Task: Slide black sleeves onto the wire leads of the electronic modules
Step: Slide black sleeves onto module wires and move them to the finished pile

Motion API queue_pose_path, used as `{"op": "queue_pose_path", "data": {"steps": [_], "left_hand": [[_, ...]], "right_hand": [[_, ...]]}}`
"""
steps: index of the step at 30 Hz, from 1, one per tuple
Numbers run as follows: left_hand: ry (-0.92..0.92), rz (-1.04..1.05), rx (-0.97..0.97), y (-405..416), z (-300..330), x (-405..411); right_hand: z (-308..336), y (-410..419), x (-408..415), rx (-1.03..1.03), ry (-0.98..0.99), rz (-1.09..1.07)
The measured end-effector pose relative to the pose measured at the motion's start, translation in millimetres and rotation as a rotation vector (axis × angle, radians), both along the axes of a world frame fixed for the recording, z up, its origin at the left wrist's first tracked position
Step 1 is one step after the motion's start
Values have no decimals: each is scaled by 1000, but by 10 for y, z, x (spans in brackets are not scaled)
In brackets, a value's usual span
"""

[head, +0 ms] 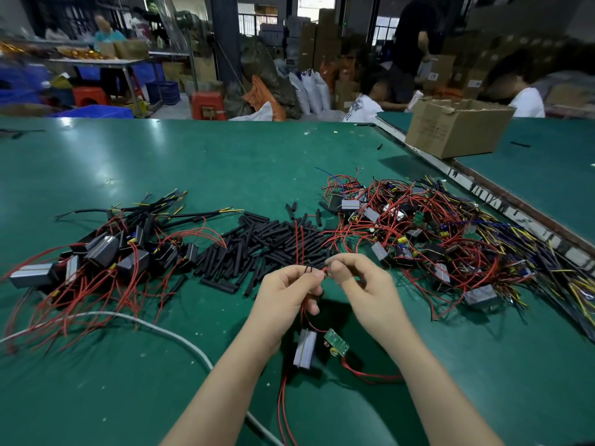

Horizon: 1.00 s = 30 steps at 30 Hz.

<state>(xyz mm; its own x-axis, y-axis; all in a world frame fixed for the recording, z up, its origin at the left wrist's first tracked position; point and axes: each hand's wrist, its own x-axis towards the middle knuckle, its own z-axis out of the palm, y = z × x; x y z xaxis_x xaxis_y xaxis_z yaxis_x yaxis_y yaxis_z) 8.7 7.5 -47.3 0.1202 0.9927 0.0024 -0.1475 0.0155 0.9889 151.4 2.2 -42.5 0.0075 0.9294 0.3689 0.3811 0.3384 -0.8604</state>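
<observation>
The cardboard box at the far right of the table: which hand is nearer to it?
Right. The right hand lies below and left of the cardboard box; the left hand is farther left.

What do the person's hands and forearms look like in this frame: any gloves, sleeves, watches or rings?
Both are bare. The left hand and the right hand wear no gloves, and no rings show on the fingers that can be seen. Both forearms are uncovered down to the bottom edge of the picture: no sleeve, watch, wrist strap or bracelet is in view. No markings or tape show on either arm.

Black sleeves point(257, 243) heaped between tangled red-wired modules point(418, 233).
</observation>
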Motion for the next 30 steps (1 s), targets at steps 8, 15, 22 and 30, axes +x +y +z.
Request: {"op": "queue_pose_path", "data": {"steps": [8,15,22,30], "left_hand": [[-73,-3,-41,-4,12,17],[-107,30,-73,42,13,7],[-98,22,-85,50,-7,16],[-134,80,-51,57,-4,34]], "right_hand": [[-57,67,160,117,60,61],[-12,218,159,249,-124,166],[-97,116,164,139,-77,143],[99,86,186,-436,693,268]]}}
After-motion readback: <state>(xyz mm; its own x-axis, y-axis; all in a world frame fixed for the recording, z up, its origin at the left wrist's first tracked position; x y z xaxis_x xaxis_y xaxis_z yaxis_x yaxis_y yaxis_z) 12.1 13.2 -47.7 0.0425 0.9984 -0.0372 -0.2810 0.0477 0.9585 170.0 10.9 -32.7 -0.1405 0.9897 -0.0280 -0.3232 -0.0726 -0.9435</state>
